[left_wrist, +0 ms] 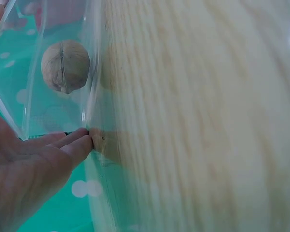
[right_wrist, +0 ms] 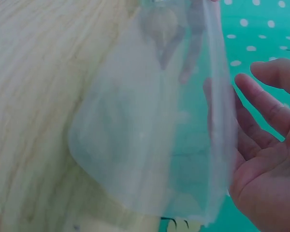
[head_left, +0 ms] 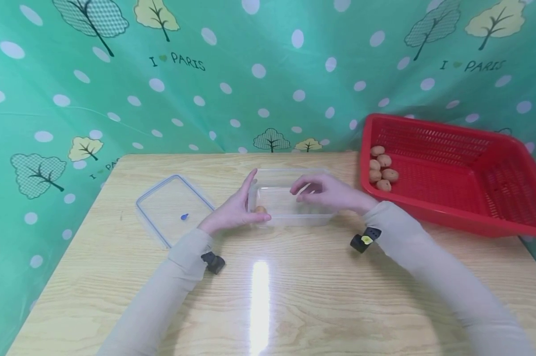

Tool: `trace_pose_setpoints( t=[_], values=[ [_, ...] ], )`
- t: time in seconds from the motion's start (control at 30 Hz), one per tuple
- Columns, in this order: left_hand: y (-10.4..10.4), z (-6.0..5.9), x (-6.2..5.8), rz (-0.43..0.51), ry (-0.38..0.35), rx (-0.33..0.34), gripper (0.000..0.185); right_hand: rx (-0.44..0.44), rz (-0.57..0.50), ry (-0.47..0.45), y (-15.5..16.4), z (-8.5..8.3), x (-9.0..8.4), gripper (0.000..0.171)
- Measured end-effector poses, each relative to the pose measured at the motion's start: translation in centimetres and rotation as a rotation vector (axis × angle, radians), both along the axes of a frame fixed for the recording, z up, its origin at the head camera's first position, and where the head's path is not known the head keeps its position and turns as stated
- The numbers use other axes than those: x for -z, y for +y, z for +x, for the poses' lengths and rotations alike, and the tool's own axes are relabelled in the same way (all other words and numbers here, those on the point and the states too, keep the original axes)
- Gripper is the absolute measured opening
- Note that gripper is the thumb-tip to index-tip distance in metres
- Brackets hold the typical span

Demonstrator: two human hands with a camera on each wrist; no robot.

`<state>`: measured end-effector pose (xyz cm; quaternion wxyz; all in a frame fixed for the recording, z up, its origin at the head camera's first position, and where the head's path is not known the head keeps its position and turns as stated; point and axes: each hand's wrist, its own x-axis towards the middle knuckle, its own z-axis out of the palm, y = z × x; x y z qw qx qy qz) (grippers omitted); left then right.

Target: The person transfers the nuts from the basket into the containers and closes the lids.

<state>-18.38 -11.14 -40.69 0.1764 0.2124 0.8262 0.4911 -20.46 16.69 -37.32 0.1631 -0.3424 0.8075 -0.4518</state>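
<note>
Head view: clear container point(head_left: 290, 205) stands mid-tabletop point(head_left: 294, 296), one walnut point(head_left: 261, 209) inside at its left end. Left hand point(head_left: 234, 210) rests flat, fingers straight, against the left wall. Right hand point(head_left: 327, 193) hovers over the right side, fingers relaxed, holding nothing. Lid point(head_left: 174, 210) lies left; red basket point(head_left: 454, 173) with walnuts right.

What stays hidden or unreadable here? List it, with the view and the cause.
- Head view: the right hand covers part of the clear container, so any contact is unclear.
- Head view: the walnut in it is half hidden by the left hand.
- Head view: walnuts in the red basket are too small for detail.
- Right wrist view: the container's contents blur through its wall.
</note>
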Motion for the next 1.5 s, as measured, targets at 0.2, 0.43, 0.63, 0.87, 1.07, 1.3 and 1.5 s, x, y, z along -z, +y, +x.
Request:
trace_pose_setpoints(
  t=[0.2,0.43,0.63,0.87,1.07,1.3,1.5],
  values=[
    [0.4,1.1,-2.2,0.014,-0.006,0.006,0.114,0.035,0.006,-0.108,1.3,0.4,-1.5,0.024],
    [0.4,1.2,-2.4,0.018,-0.010,0.004,0.114,0.058,0.034,-0.084,2.6,0.2,-2.5,0.026],
    [0.3,1.2,-2.2,0.021,-0.008,0.010,0.114,0.091,0.032,-0.051,3.5,0.2,-3.7,0.027],
    [0.3,1.2,-2.1,0.041,-0.021,0.012,0.114,0.169,0.060,-0.024,4.8,0.1,-5.1,0.030],
    [0.2,1.2,-2.1,0.046,-0.024,0.015,0.114,0.255,0.093,-0.055,5.8,0.4,-6.3,0.030],
    [0.2,1.2,-2.1,0.036,-0.018,0.015,0.114,0.295,0.128,-0.061,6.7,0.5,-7.3,0.029],
    [0.2,1.1,-2.1,0.035,-0.009,0.019,0.114,0.328,0.133,-0.073,7.8,0.4,-7.8,0.030]
  ],
)
